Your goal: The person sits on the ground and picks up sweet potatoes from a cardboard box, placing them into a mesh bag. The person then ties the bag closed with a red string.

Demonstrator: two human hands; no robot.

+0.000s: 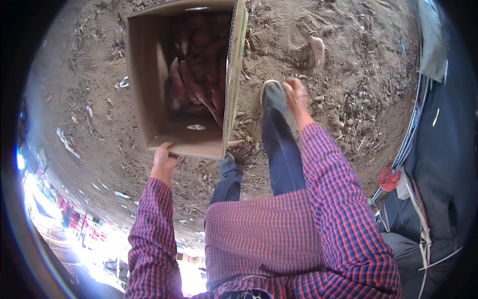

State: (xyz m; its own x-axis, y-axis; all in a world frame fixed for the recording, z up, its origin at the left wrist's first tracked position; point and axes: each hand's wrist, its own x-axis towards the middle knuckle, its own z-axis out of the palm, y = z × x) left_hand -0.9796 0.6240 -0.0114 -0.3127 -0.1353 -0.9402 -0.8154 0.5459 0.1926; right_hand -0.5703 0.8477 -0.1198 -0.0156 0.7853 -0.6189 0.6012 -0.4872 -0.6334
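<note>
An open cardboard box (pixel 149 74) stands tilted in front of me at the upper left. Reddish, tapered tubers that look like sweet potatoes (pixel 192 80) lie in its shaded inside; the deepest are hard to make out. My left hand (pixel 165 159) grips the near rim of the box, thumb over the edge and fingers beneath it. Beside the toe of my right shoe (pixel 273 93) is my right hand (pixel 297 95), slightly blurred. Its fingers are curled in and no object shows in it.
A pale pinkish tuber or piece of one (pixel 317 50) lies on the bare soil (pixel 347 74) at upper right. Along the right side run dark sheeting (pixel 444 157) and bundled pale-blue cords or rods (pixel 410 130), with a red cloth-like bunch (pixel 389 178). Scraps litter the ground at left.
</note>
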